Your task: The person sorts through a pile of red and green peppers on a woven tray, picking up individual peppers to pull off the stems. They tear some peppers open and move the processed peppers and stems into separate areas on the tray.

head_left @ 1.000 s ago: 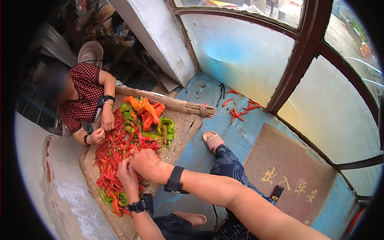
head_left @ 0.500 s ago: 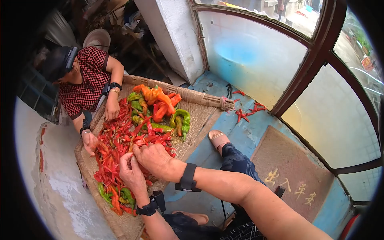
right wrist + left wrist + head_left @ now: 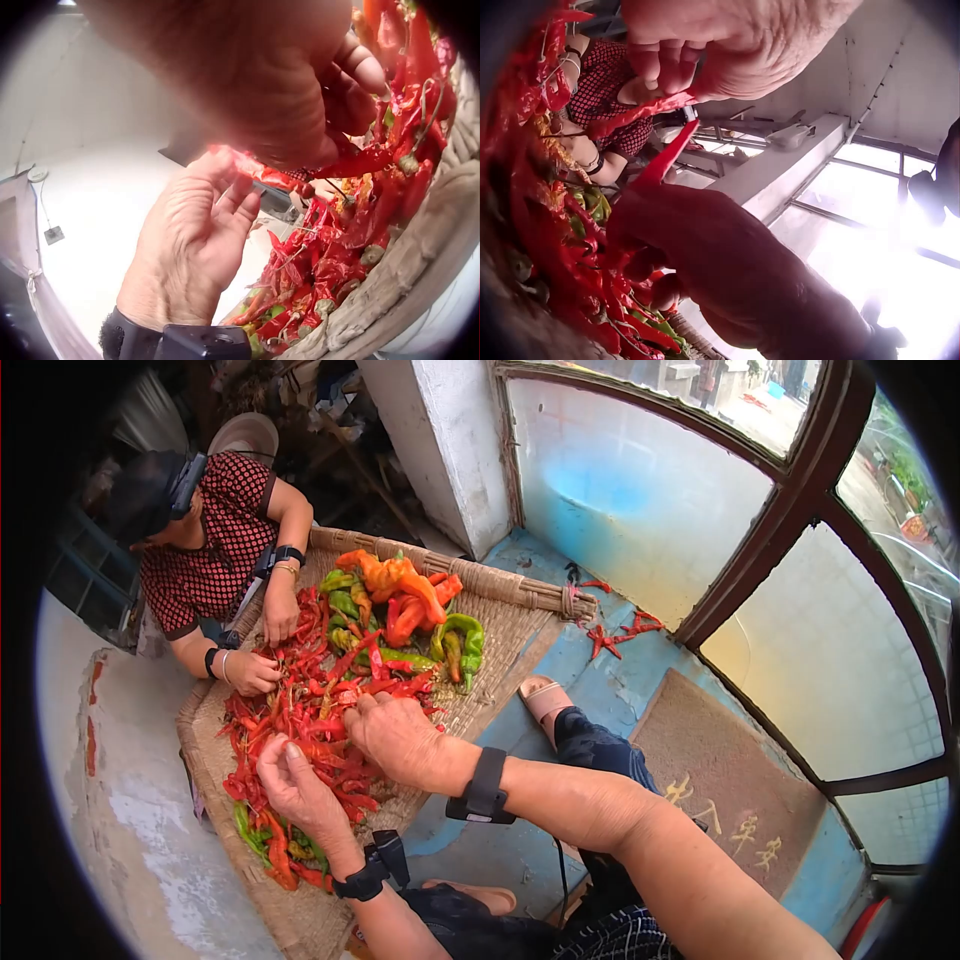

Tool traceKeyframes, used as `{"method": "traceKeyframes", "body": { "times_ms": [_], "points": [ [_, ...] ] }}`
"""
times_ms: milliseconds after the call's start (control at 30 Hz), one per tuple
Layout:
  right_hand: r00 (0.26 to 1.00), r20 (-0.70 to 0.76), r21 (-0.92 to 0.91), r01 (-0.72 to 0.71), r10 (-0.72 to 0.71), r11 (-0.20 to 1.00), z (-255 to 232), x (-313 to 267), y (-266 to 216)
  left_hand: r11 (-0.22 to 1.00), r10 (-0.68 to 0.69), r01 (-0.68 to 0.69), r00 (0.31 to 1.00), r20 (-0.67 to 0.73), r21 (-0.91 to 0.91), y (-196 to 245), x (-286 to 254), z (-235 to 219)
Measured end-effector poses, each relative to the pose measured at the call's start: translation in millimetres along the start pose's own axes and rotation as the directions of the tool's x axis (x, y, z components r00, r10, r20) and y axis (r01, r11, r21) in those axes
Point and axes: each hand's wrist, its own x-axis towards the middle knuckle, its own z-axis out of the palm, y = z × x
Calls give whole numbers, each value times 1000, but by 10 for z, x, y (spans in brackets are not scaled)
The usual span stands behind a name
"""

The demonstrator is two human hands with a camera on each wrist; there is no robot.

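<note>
While peppers [image 3: 285,705] lie heaped, hands [image 3: 305,795] hold red peppers [image 3: 641,112].

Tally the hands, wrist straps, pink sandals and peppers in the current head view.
Hands: 4 (left hand, right hand, the other person's two hands)
Wrist straps: 4
Pink sandals: 2
Peppers: too heaped and overlapping to count, left out
Total, without peppers: 10

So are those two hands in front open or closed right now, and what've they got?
Left hand: closed, pinching a wrinkled red pepper.
Right hand: closed, holding another red pepper.
</note>
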Motion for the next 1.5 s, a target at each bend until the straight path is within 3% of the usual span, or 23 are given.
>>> {"method": "traceKeyframes", "body": {
  "times_ms": [67, 100, 167, 267, 300, 367, 467, 700, 767, 967, 1100, 1200, 1300, 1367, 1433, 1500],
  "points": [
    [995, 3, 136, -99, 99, 986, -51, 41, -9, 977, -203, 204, 979, 33, -61, 69, 7, -51],
    [995, 5, 136, -97, 97, 986, -83, 57, -10, 977, -205, 207, 978, 31, -61, 78, 5, -50],
    [977, 87, 402, -215, 197, 890, -197, 93, -7, 959, -229, 234, 972, 48, -161, 89, 7, -36],
    [982, 12, 543, -163, 187, 824, -133, 128, -5, 942, -219, 238, 970, 104, -235, 102, 6, -33],
    [982, 13, 544, -164, 187, 823, -96, 136, 1, 942, -221, 240, 970, 105, -234, 91, 11, -29],
    [985, -123, 571, -30, 121, 820, -21, 130, 22, 952, -190, 195, 981, 44, -234, 68, 17, -22],
    [991, -97, 516, -30, 93, 856, 26, 110, 35, 942, -215, 194, 976, -46, -274, 140, 17, -2],
    [994, -54, 578, -44, 92, 815, -37, 103, -60, 943, -261, 263, 965, 34, -203, 139, -3, -61],
    [997, 34, 623, -70, 63, 779, -79, 101, -89, 941, -226, 238, 971, 77, -243, 118, -15, -48],
    [997, 58, 697, -83, 60, 712, -23, 76, -168, 930, -216, 235, 971, 100, -282, 166, -39, -31],
    [1000, 13, 618, 5, -17, 786, 79, 76, -150, 912, -234, 247, 969, 80, -327, 173, -47, -23],
    [999, 36, 606, -24, 3, 795, 71, 90, -152, 881, -223, 247, 969, 105, -403, 97, -38, -28],
    [996, 88, 596, -47, -7, 802, 13, 79, -161, 845, -301, 307, 950, 85, -438, 133, -40, -6],
    [993, 121, 577, -84, 17, 812, -21, 71, -160, 911, -258, 320, 935, 245, -261, 223, -39, -4],
    [995, 101, 568, -54, -5, 821, 2, 55, -123, 926, -268, 323, 927, 263, -194, 115, -47, -30],
    [997, 80, 558, -23, -25, 829, 17, 37, -97, 951, -299, 306, 890, 344, 36, -31, -6, -107]
  ]
}}
